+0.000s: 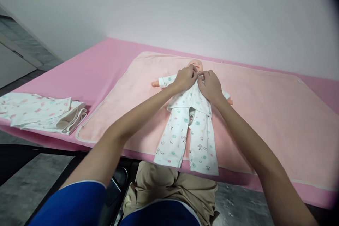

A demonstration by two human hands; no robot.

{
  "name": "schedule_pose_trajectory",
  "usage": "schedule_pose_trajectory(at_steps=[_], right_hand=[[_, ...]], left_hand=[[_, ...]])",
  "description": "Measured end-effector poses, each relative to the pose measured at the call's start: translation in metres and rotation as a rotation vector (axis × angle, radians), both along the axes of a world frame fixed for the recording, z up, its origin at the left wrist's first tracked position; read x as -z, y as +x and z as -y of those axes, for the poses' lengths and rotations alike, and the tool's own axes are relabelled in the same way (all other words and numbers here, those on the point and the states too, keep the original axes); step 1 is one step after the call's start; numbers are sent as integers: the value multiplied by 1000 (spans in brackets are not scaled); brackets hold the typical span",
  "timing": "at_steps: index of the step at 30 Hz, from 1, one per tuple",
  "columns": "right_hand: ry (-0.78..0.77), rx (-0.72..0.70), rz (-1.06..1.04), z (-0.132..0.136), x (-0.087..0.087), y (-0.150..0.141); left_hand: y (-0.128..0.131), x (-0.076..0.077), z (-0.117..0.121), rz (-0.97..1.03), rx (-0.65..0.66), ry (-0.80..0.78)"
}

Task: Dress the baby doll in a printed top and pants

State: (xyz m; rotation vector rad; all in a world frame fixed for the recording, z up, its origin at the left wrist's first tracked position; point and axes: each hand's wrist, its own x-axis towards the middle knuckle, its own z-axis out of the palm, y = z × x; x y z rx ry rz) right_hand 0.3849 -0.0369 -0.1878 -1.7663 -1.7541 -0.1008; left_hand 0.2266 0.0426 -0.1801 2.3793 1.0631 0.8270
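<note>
A baby doll [197, 64] lies face up, its head at the far side and its arms spread out. It wears a white printed baby top [192, 97] and matching baby pants [185, 137], whose leg ends reach the table's near edge. At the neckline, just below the doll's chin, my left hand [186, 77] pinches the top with bent fingers. My right hand [211, 85] pinches the same neckline from the other side, its fingertips close to the left ones. The fingers hide the exact spot of cloth between them.
Beneath the doll spreads a peach-coloured mat [265, 120] on a pink-covered table [100, 63]. Folded printed baby clothes [39, 111] lie at the table's left end. A pale wall [198, 14] stands behind. Below the near edge are a black frame and my lap.
</note>
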Motion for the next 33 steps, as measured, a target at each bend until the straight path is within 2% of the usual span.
schedule_pose_trajectory(at_steps=[1, 3, 5, 6, 8, 11, 14, 17, 19, 21, 23, 25, 27, 29, 31, 33], right_hand=[[39, -39, 47, 19, -4, -1], [56, -123, 88, 61, -11, -5], [-82, -218, 68, 100, -13, -10], [-163, -267, 60, 114, -10, -12], [-218, -294, 72, 126, -2, -16], [-223, -240, 71, 112, 9, -21], [-225, -197, 61, 93, 6, -22], [-206, -148, -7, 92, -6, -8], [-182, -62, -77, 103, -10, 17], [-191, 60, -132, 119, -9, 52], [-274, 182, -132, 136, -1, 90], [-440, 239, -153, 152, 11, 118], [-508, 249, -151, 162, 21, 130], [-371, 261, -93, 163, 26, 125], [-168, 230, -61, 151, 25, 106], [-81, 94, -149, 127, 20, 80]], left_hand=[[-12, -3, 11, -9, 20, 60], [-39, -6, 39, -64, 142, 184], [-63, -3, 69, -175, 255, 239], [-71, 0, 82, -234, 247, 270], [-76, 6, 102, -337, 162, 306], [-65, 8, 113, -452, 43, 310], [-52, 0, 105, -491, 43, 309], [-59, -10, 86, -373, 64, 208], [-79, -15, 67, -213, -27, 35], [-108, -15, 47, -66, -193, -142], [-141, -8, 30, -39, -331, -257], [-169, 4, 19, -121, -412, -294], [-185, 15, 16, -195, -453, -288], [-185, 20, 19, -205, -443, -176], [-168, 19, 23, -179, -320, 18], [-139, 14, 25, -126, -91, 149]])
